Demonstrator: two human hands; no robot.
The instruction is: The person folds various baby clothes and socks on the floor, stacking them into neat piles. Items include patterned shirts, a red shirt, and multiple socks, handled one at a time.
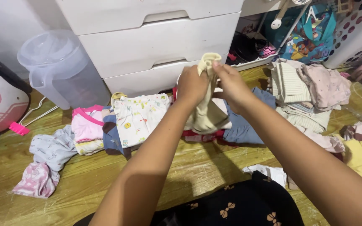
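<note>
My left hand [191,86] and my right hand [230,83] both grip a small pale-yellow cloth garment [206,111], held up above the floor in front of a white drawer unit [156,42]. The garment hangs down between the hands, its top bunched at my fingertips. Below it lie a red garment and a blue garment [241,127]. To the left sits a white baby top with small printed figures [139,115].
A clear plastic jug [59,69] stands at the left by the drawers. A pink and white top [86,125] and grey and pink clothes [47,163] lie on the wooden floor. A pile of folded clothes [306,92] sits right, a perforated white basket [357,33] behind.
</note>
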